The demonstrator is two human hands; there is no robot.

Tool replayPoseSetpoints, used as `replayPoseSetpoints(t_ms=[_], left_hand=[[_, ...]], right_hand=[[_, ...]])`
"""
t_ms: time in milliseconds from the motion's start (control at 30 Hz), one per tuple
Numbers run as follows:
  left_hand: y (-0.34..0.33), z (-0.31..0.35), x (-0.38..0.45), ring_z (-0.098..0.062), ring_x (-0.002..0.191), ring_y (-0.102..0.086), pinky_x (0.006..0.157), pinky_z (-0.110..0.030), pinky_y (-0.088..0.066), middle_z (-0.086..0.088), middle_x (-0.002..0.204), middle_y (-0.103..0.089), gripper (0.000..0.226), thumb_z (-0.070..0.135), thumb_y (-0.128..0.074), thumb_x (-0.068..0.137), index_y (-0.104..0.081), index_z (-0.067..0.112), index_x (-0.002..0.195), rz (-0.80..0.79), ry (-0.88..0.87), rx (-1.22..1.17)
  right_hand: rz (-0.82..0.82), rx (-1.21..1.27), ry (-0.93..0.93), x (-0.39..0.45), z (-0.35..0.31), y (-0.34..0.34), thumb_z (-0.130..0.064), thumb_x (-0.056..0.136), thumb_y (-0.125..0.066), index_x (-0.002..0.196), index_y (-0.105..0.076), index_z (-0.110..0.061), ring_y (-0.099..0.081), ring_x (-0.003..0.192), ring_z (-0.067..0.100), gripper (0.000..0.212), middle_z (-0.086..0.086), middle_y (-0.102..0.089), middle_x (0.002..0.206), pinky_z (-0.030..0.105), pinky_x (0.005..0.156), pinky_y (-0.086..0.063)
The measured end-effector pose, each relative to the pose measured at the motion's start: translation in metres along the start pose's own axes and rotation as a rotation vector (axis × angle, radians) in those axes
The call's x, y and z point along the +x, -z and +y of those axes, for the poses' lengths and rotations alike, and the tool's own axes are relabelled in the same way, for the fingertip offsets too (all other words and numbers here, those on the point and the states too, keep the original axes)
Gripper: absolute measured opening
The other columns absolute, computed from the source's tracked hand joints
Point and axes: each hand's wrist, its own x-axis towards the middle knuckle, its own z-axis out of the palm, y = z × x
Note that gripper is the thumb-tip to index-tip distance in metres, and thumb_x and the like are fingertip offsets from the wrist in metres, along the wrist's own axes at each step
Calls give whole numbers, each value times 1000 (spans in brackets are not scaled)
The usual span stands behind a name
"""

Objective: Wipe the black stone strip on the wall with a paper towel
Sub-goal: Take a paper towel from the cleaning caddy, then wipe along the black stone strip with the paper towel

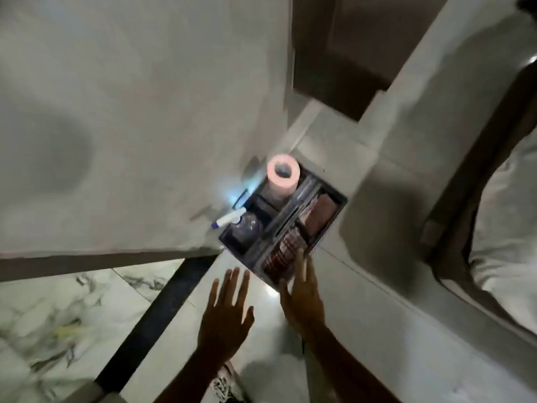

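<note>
Reaching with spread, empty fingers, the left hand (pixel 225 312) and right hand (pixel 303 298) are nearing the dark compartmented caddy (pixel 334 210) holding the pink paper towel roll (pixel 282 174) at centre frame, the black stone strip (pixel 151 315) at lower left seemingly not yet wiped.

Motion-blurred caddy (pixel 334 196) contents; forearms cut off at the bottom edge.

Glossy marble-look floor (pixel 52 315); seemingly matt plaster wall (pixel 130 97).
</note>
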Motion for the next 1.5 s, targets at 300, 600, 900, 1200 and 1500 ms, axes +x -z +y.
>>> replayPoseSetpoints(t_ms=[300, 600, 900, 1200, 1500], left_hand=[[-158, -81, 97, -37, 169, -7, 136, -60, -15, -21, 181, -9, 107, 18, -72, 88, -8, 11, 173, -115, -77, -5], [-199, -85, 104, -37, 169, -1, 137, -61, -9, -17, 182, -5, 109, 17, -70, 85, -6, 13, 173, 43, -49, -15], [-195, -83, 96, -36, 169, -5, 136, -58, -3, -19, 182, -8, 100, 38, -67, 95, -11, 11, 173, 109, -28, -103], [-158, -125, -40, -35, 169, -4, 137, -57, -7, -18, 182, -6, 94, 19, -58, 92, -10, 10, 173, 156, 120, -311], [-285, -246, -233, -34, 169, 5, 138, -53, 2, -18, 182, 4, 95, 23, -56, 99, 3, 14, 173, 15, 471, -350]], right_hand=[[20, 126, -255, 162, 45, -149, -16, 104, -68, 173, 7, -14, -3, 169, 43, 101, 18, 12, 181, 58, 136, -26], [101, -252, -266, 190, 73, -177, -27, 92, -85, 173, 0, -18, -3, 166, 50, 117, 27, 4, 178, 66, 130, -34], [223, -252, -146, 165, 59, -154, -25, 101, -72, 163, -41, -19, -44, 154, 40, 69, 15, -36, 171, 55, 120, -49], [263, -57, 176, 5, 44, -163, -17, 109, -55, 153, -53, -5, -69, 132, 19, 46, 8, -66, 145, 41, 108, -62], [-78, 108, 156, -67, 24, -360, -14, 113, -54, 154, -53, -5, -69, 91, -7, 42, 4, -71, 125, 5, 77, -55]])
